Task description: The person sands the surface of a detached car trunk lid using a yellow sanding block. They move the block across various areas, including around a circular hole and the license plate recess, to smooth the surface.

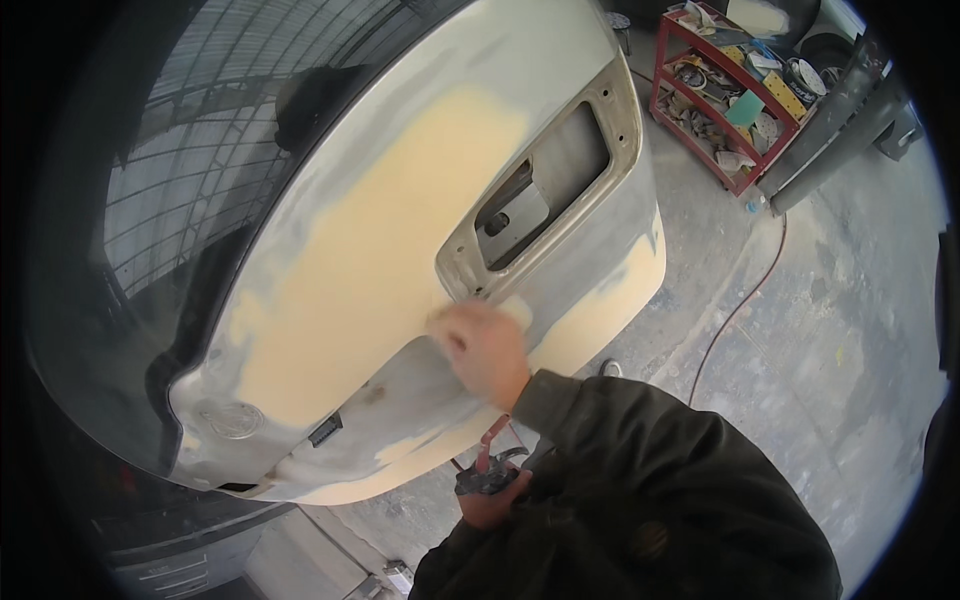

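Tailgate panel [330, 270] right across the middle here, running aslant from lower left to upper right, its grey skin carrying one big patch of pale yellow filler [385, 235] along the upper edge side. More of that filler shows along the lower edge, and up to the rounded right-hand corner. Dark window glass [190, 190] sits beyond the upper left edge, with roof beams mirrored in it.

And here's the right hand [482, 348], over the panel just below the near corner of the cut-out opening [560, 165]. It's blurred: fingers look bent in, but I can't tell whether they are pressed together or gripping anything, nor whether they touch the surface.

Down below, past the panel's lower edge, the left hand [497, 503] is clamped on a red and dark tool [485, 476], partly hidden by the dark sleeves.

Look to the panel's lower left corner: a round mark [230, 420] there, then a small dark rectangular slot [325, 430] nearer the lower edge. Off the upper right corner, a red trolley [738, 184] stands on the grey floor [830, 310], its shelves crowded, and a thin hose [727, 320] curves across the concrete.
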Available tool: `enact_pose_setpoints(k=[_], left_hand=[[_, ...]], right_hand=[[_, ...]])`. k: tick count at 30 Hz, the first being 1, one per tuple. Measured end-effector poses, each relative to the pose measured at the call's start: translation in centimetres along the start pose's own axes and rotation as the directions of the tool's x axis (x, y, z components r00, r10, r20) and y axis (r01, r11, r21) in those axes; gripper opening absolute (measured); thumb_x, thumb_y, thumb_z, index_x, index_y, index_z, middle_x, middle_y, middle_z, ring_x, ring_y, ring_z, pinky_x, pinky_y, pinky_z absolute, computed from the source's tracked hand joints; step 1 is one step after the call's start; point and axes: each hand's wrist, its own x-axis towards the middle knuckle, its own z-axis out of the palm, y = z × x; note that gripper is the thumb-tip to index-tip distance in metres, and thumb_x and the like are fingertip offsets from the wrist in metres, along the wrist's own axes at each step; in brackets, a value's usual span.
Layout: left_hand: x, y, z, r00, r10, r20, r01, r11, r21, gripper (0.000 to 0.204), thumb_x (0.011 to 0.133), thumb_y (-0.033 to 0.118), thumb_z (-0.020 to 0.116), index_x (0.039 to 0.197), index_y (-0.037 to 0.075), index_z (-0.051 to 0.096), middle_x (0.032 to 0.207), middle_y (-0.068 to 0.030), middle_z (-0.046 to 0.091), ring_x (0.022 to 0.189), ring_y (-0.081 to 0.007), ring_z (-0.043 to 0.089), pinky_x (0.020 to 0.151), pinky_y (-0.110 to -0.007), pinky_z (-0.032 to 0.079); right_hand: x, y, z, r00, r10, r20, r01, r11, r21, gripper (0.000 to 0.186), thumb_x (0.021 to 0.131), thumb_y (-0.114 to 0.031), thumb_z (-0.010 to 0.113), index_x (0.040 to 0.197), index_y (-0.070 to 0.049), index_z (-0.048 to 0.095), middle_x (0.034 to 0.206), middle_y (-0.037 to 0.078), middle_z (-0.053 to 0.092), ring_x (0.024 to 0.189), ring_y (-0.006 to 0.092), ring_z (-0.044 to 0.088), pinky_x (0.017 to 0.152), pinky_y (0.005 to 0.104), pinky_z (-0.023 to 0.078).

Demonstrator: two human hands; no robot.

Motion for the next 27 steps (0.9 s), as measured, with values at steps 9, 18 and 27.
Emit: enact_pose_setpoints(k=[9, 18, 27], left_hand=[[-2.1, -4.4, -1.7, 0.965, -0.177, -0.193, 0.122, 0.957, -0.265, 0.048, 0.075, -0.006, 0.079, 0.111, 0.004, 0.05, 0.077, -0.0058, 0.068, 0.06, -0.0132, 0.064, 0.05, -0.028, 0.051], [0.0, -2.8, -0.3, 0.986, -0.072, -0.15, 0.046, 0.985, -0.168, 0.03, 0.076, 0.02, 0.089, 0.092, 0.003, 0.071, 0.076, -0.0033, 0.071, 0.07, -0.0124, 0.068, 0.066, -0.031, 0.054], [0.1, -1.9, -0.7, 0.998, 0.058, -0.025, -0.057, 0.996, 0.063, 0.066, 0.077, 0.019, 0.081, 0.135, 0.008, 0.052, 0.081, -0.0045, 0.069, 0.075, -0.0187, 0.068, 0.067, -0.033, 0.053]], right_hand=[[4.5, -1.2, -3.0, 0.996, 0.044, -0.079, -0.033, 0.99, 0.135, 0.008, 0.087, -0.004, 0.072, 0.094, -0.002, 0.072, 0.087, 0.013, 0.069, 0.074, 0.0303, 0.066, 0.066, 0.0365, 0.053], [0.9, 2.4, -2.0, 1.0, -0.018, 0.025, 0.019, 1.0, -0.021, 0.01, 0.085, -0.004, 0.077, 0.095, -0.001, 0.074, 0.085, 0.012, 0.07, 0.068, 0.0234, 0.067, 0.061, 0.0312, 0.052], [0.0, 2.6, -2.2, 0.993, 0.065, 0.104, -0.05, 0.989, -0.141, 0.011, 0.083, -0.007, 0.075, 0.093, -0.003, 0.074, 0.087, 0.014, 0.07, 0.07, 0.033, 0.066, 0.063, 0.0374, 0.051]])
